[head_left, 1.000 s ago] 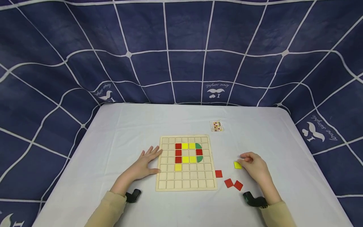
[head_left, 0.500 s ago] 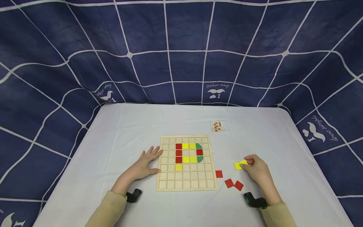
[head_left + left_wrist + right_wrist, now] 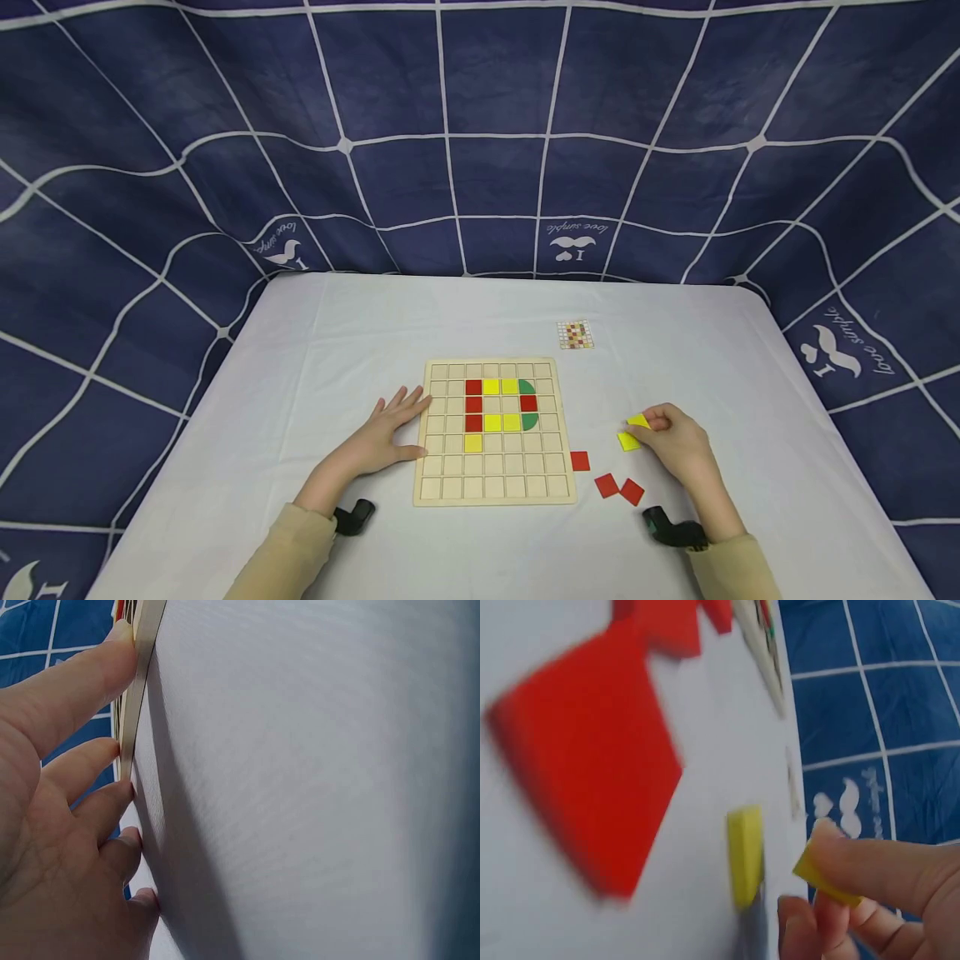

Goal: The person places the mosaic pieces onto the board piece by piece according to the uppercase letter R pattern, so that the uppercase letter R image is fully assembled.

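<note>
My right hand (image 3: 678,437) pinches a yellow square tile (image 3: 638,421) between thumb and fingers. In the right wrist view that held tile (image 3: 821,879) is tilted. A second yellow tile (image 3: 628,442) lies on the table, partly overlapped by the held one in the head view. To the left is a wooden grid board (image 3: 450,467) with red, yellow and green pieces set in its squares. Its left edge is touched by my left hand (image 3: 382,437), fingers spread. From the left wrist, thumb and fingertips show against the board's side (image 3: 139,697).
Three loose red tiles lie between board and right hand: one (image 3: 580,461) by the board's right edge, another (image 3: 606,485) and a third (image 3: 632,492) nearer me. A small printed pattern card (image 3: 575,334) lies behind the board. A dark blue curtain (image 3: 495,175) rises behind the table.
At first my right fingers were at the yellow on the table. Then a tile came up in them, exposing another below; the held tile has since shifted slightly left and away. My left hand stayed put.
</note>
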{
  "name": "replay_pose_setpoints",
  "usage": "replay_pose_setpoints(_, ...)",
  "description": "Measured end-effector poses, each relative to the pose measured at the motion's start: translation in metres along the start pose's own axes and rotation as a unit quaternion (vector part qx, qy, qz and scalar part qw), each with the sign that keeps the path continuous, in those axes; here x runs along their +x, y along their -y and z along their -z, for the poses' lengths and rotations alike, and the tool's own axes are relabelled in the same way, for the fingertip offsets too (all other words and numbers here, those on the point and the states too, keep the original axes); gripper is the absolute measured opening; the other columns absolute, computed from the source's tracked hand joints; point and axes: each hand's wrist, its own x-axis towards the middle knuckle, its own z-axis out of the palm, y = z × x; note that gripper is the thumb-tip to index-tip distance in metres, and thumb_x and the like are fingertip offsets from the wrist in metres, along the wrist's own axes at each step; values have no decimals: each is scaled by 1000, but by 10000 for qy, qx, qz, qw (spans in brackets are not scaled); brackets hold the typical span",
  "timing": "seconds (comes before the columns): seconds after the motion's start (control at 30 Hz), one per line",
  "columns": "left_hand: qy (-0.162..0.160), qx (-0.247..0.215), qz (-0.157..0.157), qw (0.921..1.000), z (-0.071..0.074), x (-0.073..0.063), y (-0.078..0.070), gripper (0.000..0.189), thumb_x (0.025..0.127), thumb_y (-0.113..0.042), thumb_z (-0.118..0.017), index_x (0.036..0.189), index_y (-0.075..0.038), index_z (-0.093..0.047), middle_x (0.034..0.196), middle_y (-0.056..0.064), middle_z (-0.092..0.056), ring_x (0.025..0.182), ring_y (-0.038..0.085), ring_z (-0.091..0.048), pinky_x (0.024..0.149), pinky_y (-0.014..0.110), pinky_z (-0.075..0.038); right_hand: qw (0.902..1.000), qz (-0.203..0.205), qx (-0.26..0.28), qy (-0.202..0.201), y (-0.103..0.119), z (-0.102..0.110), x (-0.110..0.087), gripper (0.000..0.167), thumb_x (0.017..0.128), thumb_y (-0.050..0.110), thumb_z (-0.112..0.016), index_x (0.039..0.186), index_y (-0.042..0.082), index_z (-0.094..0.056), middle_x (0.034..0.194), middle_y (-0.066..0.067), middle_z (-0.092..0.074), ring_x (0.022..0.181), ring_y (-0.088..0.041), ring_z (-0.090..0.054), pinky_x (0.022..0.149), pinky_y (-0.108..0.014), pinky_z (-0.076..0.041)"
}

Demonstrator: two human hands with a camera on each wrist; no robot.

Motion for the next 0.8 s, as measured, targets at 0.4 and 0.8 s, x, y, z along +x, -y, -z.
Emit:
replay_pose_setpoints(0.4,-21,36,-30,10000,-2,0,1,85,81,-29,-80,153,-11,-36,164,12,-21,153,39,-5,122,60,2,9938,587,847,428,51,-38,-7,26,83,14,-78,103,6,-63,90,-6,-64,74,-14,-58,59,-18,-48)
replay_pose_setpoints(0.8,-11,100,2,9999,-2,2,2,87,80,-27,-81,153,-12,-37,164,11,-21,153,37,-5,122,59,2,9682,1970,793,1324,97,-102,-32,21,79,17,-83,91,14,-66,79,6,-64,71,-9,-59,63,-18,-51)
